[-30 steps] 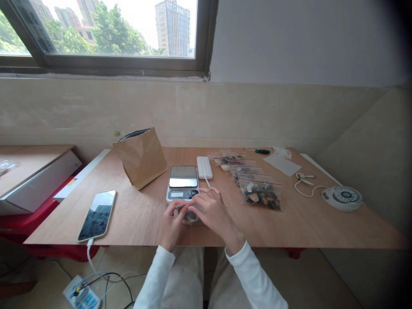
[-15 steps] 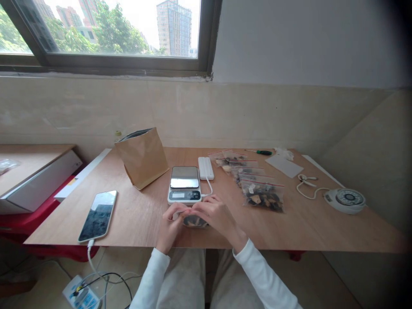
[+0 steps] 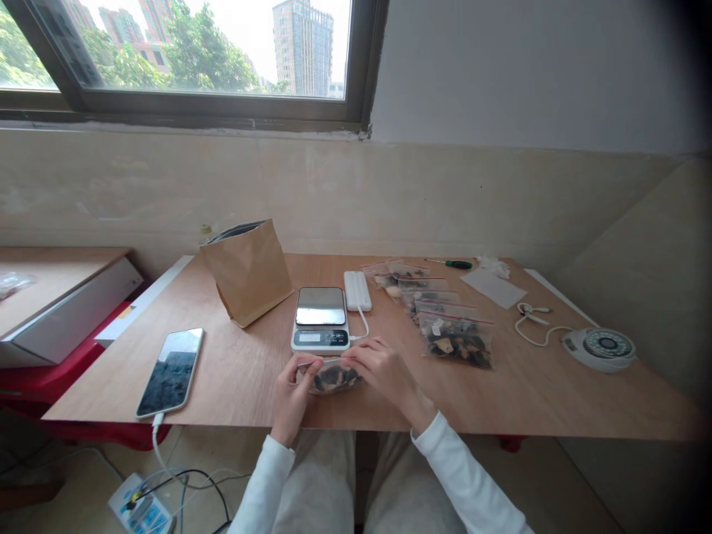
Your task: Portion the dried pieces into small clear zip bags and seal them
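Note:
Both my hands hold a small clear zip bag (image 3: 334,378) of dark and tan dried pieces, just in front of a digital kitchen scale (image 3: 321,320). My left hand (image 3: 292,396) pinches the bag's left end, and my right hand (image 3: 385,371) grips its right end. The bag sits close to the scale's front edge. Its steel platform carries nothing. A white power bank (image 3: 357,291) behind my right hand is cabled to the scale.
Several similar zip bags (image 3: 456,340) lie in a row on the plywood table (image 3: 239,386) to the right. A kraft paper bag (image 3: 248,273) stands at the back left, beside a smartphone (image 3: 170,372) on a charging cable. Further right are a screwdriver (image 3: 453,264), a white sheet (image 3: 494,288) and a dome camera (image 3: 601,348).
My hands have moved apart along the zip bag, so more of it shows. The bag has risen slightly toward the scale, and the view has shifted a little.

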The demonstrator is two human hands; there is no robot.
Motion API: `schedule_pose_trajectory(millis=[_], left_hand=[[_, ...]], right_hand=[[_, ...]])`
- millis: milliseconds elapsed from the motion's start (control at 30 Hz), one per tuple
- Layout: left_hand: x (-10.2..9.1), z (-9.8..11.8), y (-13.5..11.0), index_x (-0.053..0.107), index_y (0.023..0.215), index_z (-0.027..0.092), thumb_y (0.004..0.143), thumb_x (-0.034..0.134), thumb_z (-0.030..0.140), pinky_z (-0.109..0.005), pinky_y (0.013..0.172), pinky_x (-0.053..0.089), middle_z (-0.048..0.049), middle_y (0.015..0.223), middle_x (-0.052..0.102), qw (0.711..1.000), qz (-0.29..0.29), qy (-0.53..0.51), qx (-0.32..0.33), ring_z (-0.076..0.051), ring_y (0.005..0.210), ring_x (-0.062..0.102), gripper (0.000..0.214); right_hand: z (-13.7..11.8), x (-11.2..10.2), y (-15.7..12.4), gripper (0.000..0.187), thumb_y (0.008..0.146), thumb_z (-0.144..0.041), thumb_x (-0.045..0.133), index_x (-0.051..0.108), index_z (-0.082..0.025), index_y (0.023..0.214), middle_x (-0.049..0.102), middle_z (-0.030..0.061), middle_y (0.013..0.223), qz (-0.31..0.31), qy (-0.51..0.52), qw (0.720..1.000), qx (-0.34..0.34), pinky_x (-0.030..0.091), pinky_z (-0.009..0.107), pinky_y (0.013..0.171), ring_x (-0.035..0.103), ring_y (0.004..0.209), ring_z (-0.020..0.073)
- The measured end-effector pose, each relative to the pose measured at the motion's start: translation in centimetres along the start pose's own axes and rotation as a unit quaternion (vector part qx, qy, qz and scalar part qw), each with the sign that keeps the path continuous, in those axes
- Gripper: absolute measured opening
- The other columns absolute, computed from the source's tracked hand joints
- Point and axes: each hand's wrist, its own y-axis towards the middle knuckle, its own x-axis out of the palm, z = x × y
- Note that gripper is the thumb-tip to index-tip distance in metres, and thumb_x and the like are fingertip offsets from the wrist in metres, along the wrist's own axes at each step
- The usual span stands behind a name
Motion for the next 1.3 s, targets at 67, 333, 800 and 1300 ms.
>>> schedule_pose_trajectory(millis=[67, 333, 800, 1300], left_hand=[[0.0, -0.1, -0.1, 0.064, 0.082, 0.017, 0.083, 0.061, 0.036, -0.024, 0.074, 0.044, -0.0016, 0.080, 0.064, 1.000, 0.002, -0.012, -0.018, -0.015, 0.079, 0.059, 0.019], [0.9, -0.1, -0.3, 0.069, 0.086, 0.016, 0.080, 0.065, 0.036, -0.026, 0.078, 0.047, -0.0047, 0.090, 0.066, 0.998, -0.017, -0.049, -0.038, -0.017, 0.086, 0.062, 0.021], [0.2, -1.0, 0.2, 0.071, 0.071, 0.016, 0.078, 0.068, 0.033, -0.025, 0.074, 0.045, -0.0031, 0.077, 0.065, 0.994, 0.023, -0.098, -0.047, -0.016, 0.078, 0.060, 0.019], [-10.2, 2.7, 1.3, 0.056, 0.122, 0.017, 0.089, 0.039, 0.052, -0.041, 0.104, 0.035, -0.0127, 0.125, 0.057, 0.923, 0.215, 0.318, 0.004, -0.027, 0.117, 0.051, 0.052]], right_hand=[[0.2, 0.0, -0.2, 0.016, 0.092, -0.020, 0.055, 0.066, -0.020, 0.079, 0.070, 0.0019, 0.079, 0.000, 0.012, 1.000, 0.000, 0.042, 0.030, 0.079, 0.063, 0.078, 0.0157], [0.1, -0.1, -0.3, 0.019, 0.093, -0.024, 0.053, 0.067, -0.020, 0.081, 0.073, 0.0013, 0.079, -0.013, 0.034, 0.999, -0.009, 0.044, 0.030, 0.073, 0.066, 0.071, 0.0152], [0.4, -0.7, -1.2, 0.017, 0.090, -0.015, 0.056, 0.070, -0.021, 0.084, 0.074, 0.0026, 0.084, -0.026, 0.082, 0.996, 0.017, 0.047, 0.028, 0.074, 0.068, 0.078, 0.0159], [6.8, -7.8, -7.6, 0.033, 0.088, -0.044, 0.048, 0.072, -0.020, 0.090, 0.074, 0.0071, 0.094, 0.020, 0.092, 0.947, 0.307, 0.055, 0.032, 0.072, 0.069, 0.085, 0.0247]])
